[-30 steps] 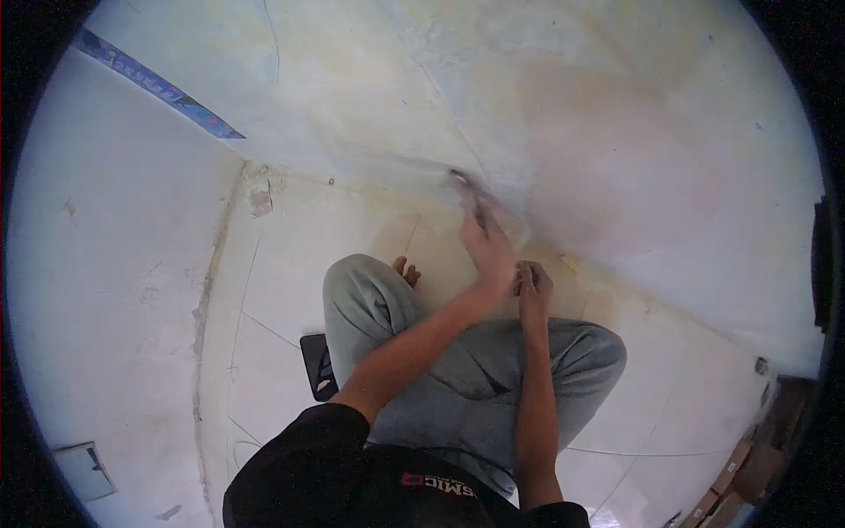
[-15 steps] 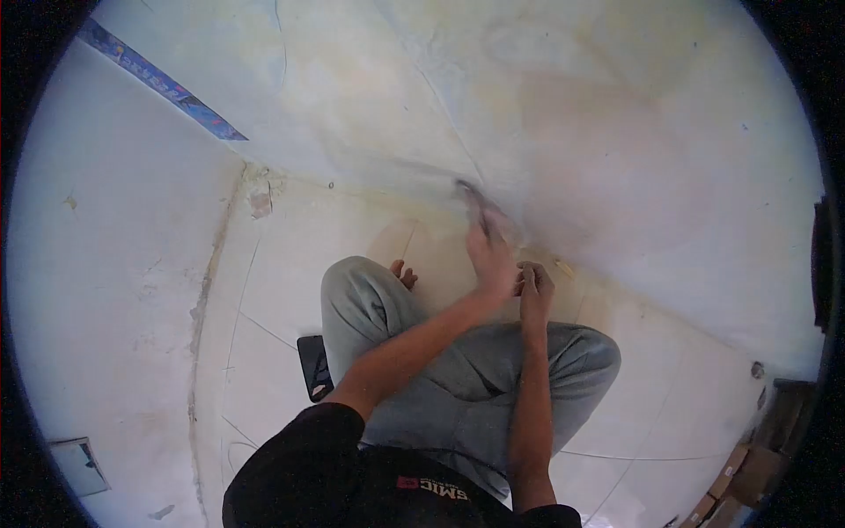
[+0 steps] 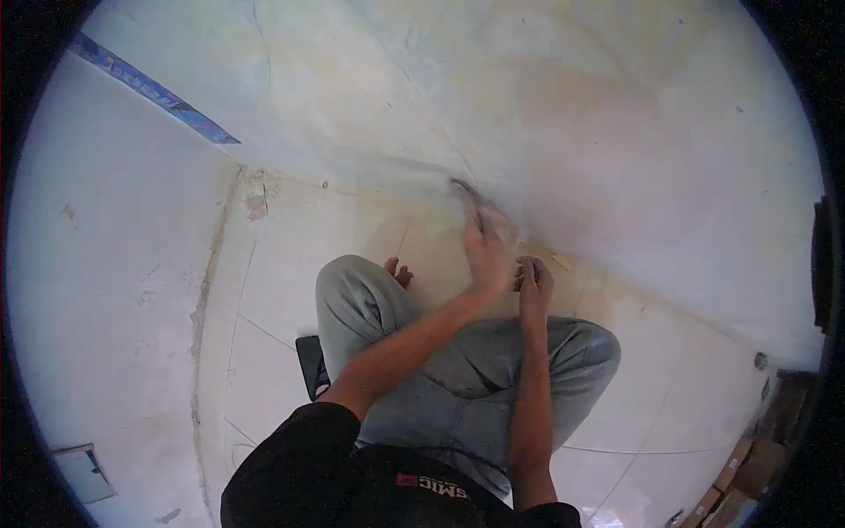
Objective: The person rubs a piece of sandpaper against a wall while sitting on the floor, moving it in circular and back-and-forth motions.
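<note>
My left hand [image 3: 487, 242] reaches forward to the base of the painted wall [image 3: 598, 158], blurred by motion. Its fingers are closed around a thin, dark-edged thing [image 3: 459, 185] pressed on the wall; its kind cannot be made out. My right hand [image 3: 536, 282] is just right of it, in front of my right knee. Those fingers are curled together, and whatever they may hold is hidden. Toes of a bare foot [image 3: 399, 271] show beside my left knee.
Pale tiles cover the floor [image 3: 273, 299]. A black phone [image 3: 312, 365] lies by my left knee. A second wall [image 3: 123, 290] meets this one at the left corner. A blue printed strip [image 3: 158, 92] runs along the wall. Cardboard boxes [image 3: 748, 471] stand at lower right.
My left hand has shifted very slightly along the wall, still blurred. The right hand stays almost in place. The whole view has moved a little.
</note>
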A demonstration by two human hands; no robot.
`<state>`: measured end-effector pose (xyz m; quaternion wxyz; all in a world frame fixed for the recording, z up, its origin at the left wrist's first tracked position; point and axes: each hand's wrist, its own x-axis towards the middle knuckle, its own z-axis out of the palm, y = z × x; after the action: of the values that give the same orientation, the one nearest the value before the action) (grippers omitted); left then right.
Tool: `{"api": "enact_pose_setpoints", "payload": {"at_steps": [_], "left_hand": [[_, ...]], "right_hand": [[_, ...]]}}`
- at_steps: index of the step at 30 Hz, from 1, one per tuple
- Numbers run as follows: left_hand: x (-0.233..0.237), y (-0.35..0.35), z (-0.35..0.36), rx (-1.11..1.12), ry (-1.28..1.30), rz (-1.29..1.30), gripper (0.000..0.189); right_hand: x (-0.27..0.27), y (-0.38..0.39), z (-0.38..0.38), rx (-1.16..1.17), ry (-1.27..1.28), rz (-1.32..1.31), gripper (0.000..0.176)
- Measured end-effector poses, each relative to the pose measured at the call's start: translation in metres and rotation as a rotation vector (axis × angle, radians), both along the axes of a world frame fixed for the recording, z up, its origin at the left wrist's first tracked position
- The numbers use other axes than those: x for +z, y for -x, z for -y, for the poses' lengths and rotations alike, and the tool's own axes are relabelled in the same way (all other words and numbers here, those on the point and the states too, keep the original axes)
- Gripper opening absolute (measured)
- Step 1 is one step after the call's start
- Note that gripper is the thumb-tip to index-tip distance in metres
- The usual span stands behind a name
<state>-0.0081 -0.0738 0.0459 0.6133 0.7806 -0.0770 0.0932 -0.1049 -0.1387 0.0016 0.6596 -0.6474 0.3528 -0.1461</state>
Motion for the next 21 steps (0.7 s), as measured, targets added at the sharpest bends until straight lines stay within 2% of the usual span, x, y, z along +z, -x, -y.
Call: {"api": "enact_pose_setpoints", "payload": {"at_steps": [2,5,9,12,14,15,17,21], "left_hand": [[0.032,-0.024,-0.012,0.061,0.304,-0.319,0.048],[0.032,-0.016,-0.008,0.047,0.310,-0.314,0.050],[0.031,-0.001,-0.006,0.025,0.328,-0.340,0.054],[0.031,-0.003,-0.008,0.014,0.289,-0.261,0.055],[0.024,0.006,-0.005,-0.017,0.122,-0.188,0.052],[0.026,0.000,-0.007,-0.016,0.122,-0.196,0.052],[0.036,-0.019,-0.014,-0.005,0.305,-0.399,0.049],[0.036,-0.017,-0.011,-0.068,0.292,-0.423,0.050]], "right_hand": [[-0.001,0.004,0.000,0.025,0.019,0.017,0.024],[0.007,-0.001,-0.001,0.004,0.005,-0.044,0.024],[0.007,0.003,-0.004,0.046,0.020,0.019,0.024],[0.006,0.000,-0.004,0.018,0.009,-0.081,0.024],[0.001,-0.004,-0.001,0.018,-0.010,-0.004,0.024],[0.000,-0.001,-0.002,0.018,-0.010,-0.012,0.024],[0.002,0.003,-0.004,0.044,0.045,-0.013,0.023],[0.001,-0.002,-0.002,0.006,-0.021,-0.018,0.023]]}}
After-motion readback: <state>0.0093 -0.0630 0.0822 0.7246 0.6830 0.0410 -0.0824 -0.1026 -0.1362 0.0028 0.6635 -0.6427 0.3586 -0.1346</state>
